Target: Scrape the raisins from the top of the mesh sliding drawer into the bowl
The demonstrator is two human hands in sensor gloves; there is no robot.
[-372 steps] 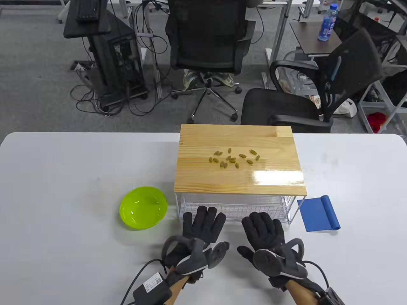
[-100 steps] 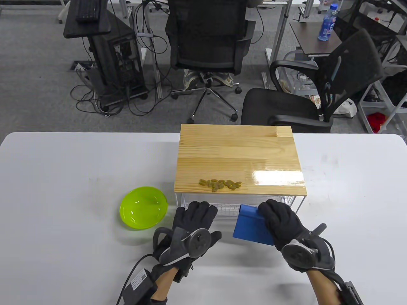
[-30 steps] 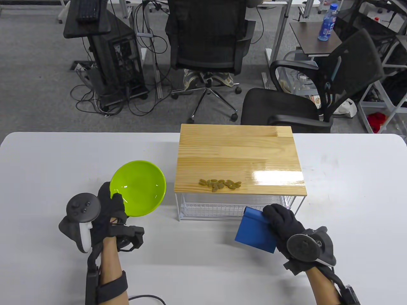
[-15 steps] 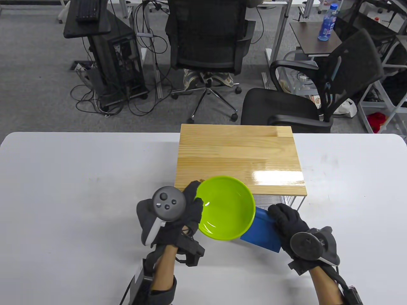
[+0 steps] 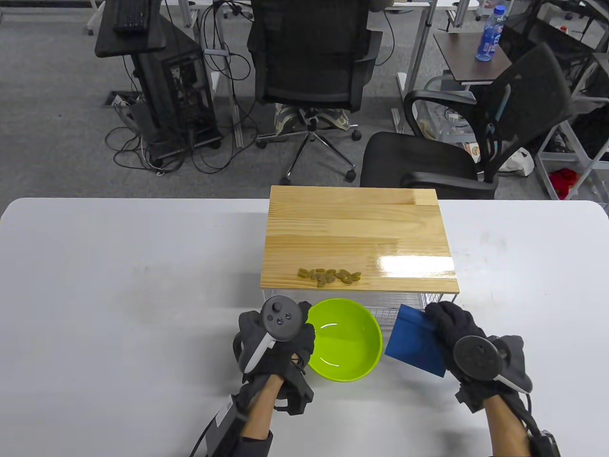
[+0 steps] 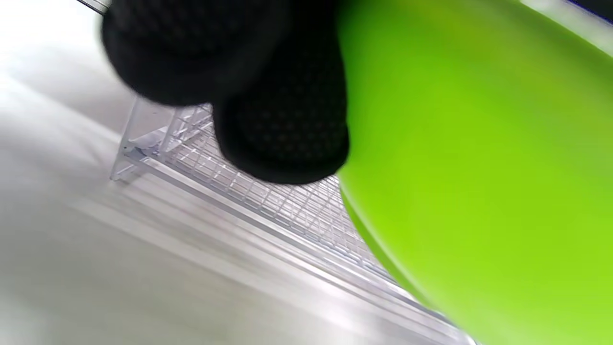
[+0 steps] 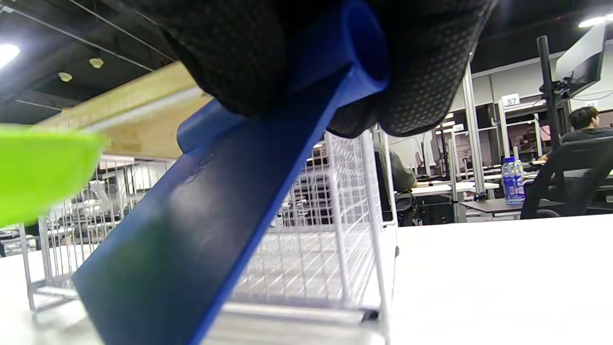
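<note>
Several greenish raisins (image 5: 329, 276) lie in a short row near the front edge of the wooden top (image 5: 357, 223) of the white mesh drawer (image 5: 404, 304). My left hand (image 5: 280, 342) grips the lime green bowl (image 5: 345, 340) by its left rim, just below that front edge. In the left wrist view the bowl (image 6: 479, 167) fills the right side beside a gloved finger (image 6: 282, 120). My right hand (image 5: 468, 347) grips a blue scraper (image 5: 414, 342) by its rolled handle, to the right of the bowl. The scraper (image 7: 201, 230) hangs blade down before the mesh drawer (image 7: 335, 225).
The white table (image 5: 119, 266) stretches wide to the left and right of the drawer unit. Behind the table stand office chairs (image 5: 309, 62), a computer tower (image 5: 176, 90) with cables, and a side desk with a water bottle (image 5: 490, 33).
The left hand has lifted the bowl from the left of the drawer and brought it down in front of the drawer's front edge. The right hand shifted the scraper slightly to the right.
</note>
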